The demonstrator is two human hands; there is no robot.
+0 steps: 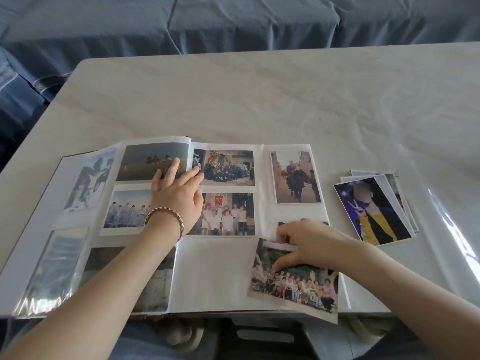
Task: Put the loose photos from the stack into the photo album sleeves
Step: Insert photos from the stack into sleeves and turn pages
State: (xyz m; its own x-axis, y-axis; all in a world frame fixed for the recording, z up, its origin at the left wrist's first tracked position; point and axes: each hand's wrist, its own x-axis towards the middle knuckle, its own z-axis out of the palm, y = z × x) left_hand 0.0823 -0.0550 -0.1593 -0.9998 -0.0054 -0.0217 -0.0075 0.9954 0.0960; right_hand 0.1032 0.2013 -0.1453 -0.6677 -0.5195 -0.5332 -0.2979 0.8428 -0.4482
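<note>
The loose group photo (293, 284) is in my right hand (311, 245): my thumb presses on its upper part and my curled fingers pinch its top edge. It lies tilted on the lower right of the open album (215, 276), and the corner nearest me sticks out past the album's near edge. Just left of that hand, between my two forearms, is a plain white pocket of the page.

My left hand (179, 193) lies flat with the fingers straight and spread, pressing down across the album's centre fold. There are sleeved photos under and around it. A beaded bracelet (166, 216) sits on that wrist. Beyond my right hand, two group pictures and an upright street picture fill the far sleeves.

The stack of loose photos (374, 209) rests to the right of my right hand, apart from the album and slightly fanned. The top photo shows a figure in yellow on dark blue. Everything lies on a pale table (259, 100), and past its far edge is blue fabric (233, 22).
</note>
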